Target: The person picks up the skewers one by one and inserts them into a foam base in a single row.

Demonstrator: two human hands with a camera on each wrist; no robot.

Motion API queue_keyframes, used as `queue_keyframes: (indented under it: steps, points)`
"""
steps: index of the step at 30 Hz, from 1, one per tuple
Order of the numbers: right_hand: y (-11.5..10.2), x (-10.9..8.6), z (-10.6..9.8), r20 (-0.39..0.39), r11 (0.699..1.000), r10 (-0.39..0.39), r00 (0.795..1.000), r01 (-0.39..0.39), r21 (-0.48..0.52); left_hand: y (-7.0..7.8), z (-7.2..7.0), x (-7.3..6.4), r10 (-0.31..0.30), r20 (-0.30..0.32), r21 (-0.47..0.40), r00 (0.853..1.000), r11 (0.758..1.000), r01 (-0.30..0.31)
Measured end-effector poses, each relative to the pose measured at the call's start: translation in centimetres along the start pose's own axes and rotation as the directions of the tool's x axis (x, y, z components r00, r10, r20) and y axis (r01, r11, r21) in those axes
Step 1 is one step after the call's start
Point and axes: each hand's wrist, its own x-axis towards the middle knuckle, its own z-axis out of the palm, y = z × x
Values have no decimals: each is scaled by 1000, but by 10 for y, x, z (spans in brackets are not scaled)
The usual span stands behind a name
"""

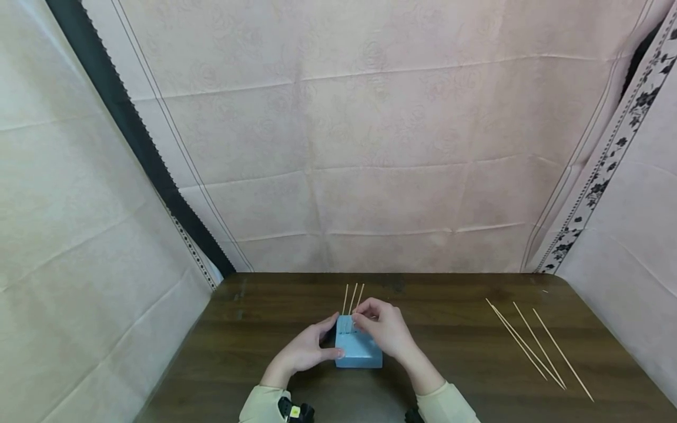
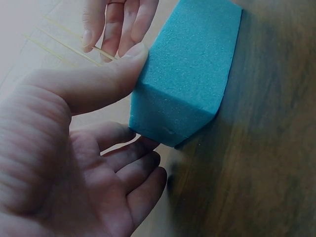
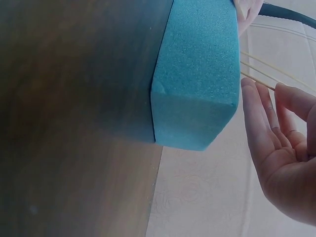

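Pale cloth walls (image 1: 370,147) behind and both sides, dark band (image 1: 143,141) down the left. Dark brown wood-grain table (image 1: 433,382) below. Left hand (image 1: 312,346) partly open in a C, gripping the left side of the light-blue foam block (image 1: 365,352), thumb on one face, fingers round behind; fingertips partly hidden, so full contact is hard to judge. Right hand (image 1: 385,330) over the block's right far part, thumb and index together, pinching the rightmost stick (image 3: 259,82) low, near the block; other fingers loosely bent. Block sits mid-table, between the hands. Three thin sticks (image 1: 352,298), pinched one included, stand up in a row at its far edge. Four loose sticks (image 1: 552,341) lie slantwise on the table, well right, two touching or nearly.
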Motion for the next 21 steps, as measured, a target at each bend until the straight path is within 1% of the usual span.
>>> queue_keyframes:
  steps: [6, 13, 21]
  points:
    - [-1, -1, 0, 2, 1000, 6, 1000, -6, 4, -2, 1, 2, 13, -2, 3, 1000, 1000, -13]
    - [-1, -2, -1, 4, 1000, 8, 1000, -8, -4, -1, 1, 2, 11, 3, -3, 1000, 1000, -11]
    - [-2, -1, -1, 7, 999, -7, 1000, 7, -52, -1, 0, 1, 8, 10, -9, 1000, 1000, -8]
